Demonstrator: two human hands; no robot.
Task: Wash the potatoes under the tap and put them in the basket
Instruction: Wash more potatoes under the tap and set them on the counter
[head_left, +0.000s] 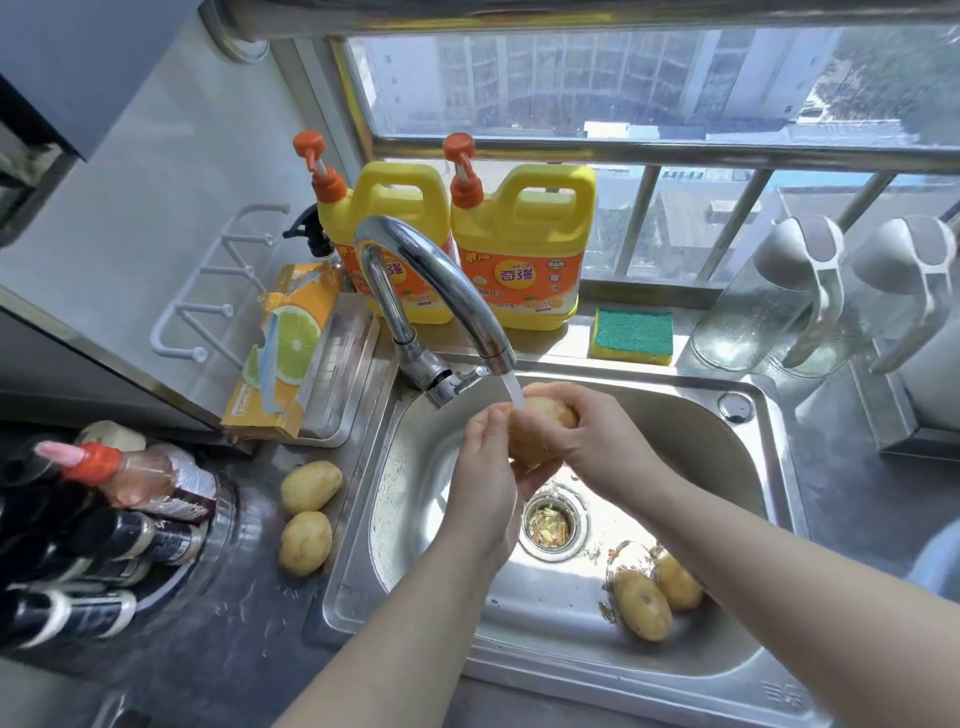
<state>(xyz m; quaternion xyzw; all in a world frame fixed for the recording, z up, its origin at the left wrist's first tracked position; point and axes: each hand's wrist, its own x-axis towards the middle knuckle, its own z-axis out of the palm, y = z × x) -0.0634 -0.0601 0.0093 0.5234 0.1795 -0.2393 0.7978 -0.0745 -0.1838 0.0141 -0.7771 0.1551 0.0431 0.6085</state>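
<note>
- Five potatoes are in sight; one potato (543, 434) is held under the tap (441, 280) stream, above the middle of the sink (571, 673).
- My left grip (480, 470) cups it from below with curled fingers, and my right grip (592, 436) wraps over its top.
- One pair (642, 605) lies at the sink's near right corner; another pair (310, 486) waits on the surface (234, 623) beside the sink's left rim.
- No basket is in view.
- Wet skin will likely be slippery, though the potato is firm and solid, so I judge a hold round its thick middle safer than the tapered ends.
</note>
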